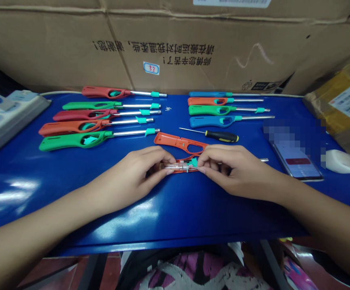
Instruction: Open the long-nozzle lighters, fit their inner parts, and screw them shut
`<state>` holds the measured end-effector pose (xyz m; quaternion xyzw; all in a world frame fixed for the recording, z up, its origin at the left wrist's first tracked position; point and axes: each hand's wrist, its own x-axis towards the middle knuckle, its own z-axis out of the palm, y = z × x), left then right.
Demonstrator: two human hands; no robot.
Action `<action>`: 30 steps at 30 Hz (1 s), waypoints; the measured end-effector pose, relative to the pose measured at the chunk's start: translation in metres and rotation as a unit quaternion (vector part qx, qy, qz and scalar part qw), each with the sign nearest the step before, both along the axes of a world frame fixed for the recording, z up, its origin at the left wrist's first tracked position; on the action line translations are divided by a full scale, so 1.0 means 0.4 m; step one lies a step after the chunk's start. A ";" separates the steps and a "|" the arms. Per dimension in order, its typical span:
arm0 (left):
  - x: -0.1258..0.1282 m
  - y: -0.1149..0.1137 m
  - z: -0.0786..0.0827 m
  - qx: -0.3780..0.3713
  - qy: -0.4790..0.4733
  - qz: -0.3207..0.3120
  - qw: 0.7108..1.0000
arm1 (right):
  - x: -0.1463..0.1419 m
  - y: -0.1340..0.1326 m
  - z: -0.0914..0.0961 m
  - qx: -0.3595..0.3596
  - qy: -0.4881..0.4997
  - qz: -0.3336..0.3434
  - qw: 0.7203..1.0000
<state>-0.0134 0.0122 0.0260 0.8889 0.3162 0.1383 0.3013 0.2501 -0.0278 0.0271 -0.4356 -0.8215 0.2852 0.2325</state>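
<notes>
Patterned clothing [181, 274] shows below the tabletop [175, 225]; both forearms reach forward, the left hand [132, 179] and right hand [238, 171] pinching a light, fragile lighter mechanism [177, 166] by its ends, just above an open orange lighter shell [179, 141] mid-tabletop; its slim plastic wants a gentle fingertip hold.

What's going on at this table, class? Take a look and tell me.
A person is working with both bare hands at a blue table. The left hand and right hand pinch the exposed inner parts of an opened orange lighter, which lies in two halves. Other lighters lie in rows beyond the hands, and a screwdriver lies between the rows.
</notes>
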 end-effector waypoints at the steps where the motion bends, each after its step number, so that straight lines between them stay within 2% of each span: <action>1: 0.000 0.000 0.000 0.000 0.000 -0.001 1.000 | 0.000 0.000 0.000 0.000 0.000 0.000 1.000; 30: -0.002 0.000 -0.002 0.002 0.003 -0.003 1.000 | 0.002 -0.003 0.001 -0.002 -0.010 0.004 1.000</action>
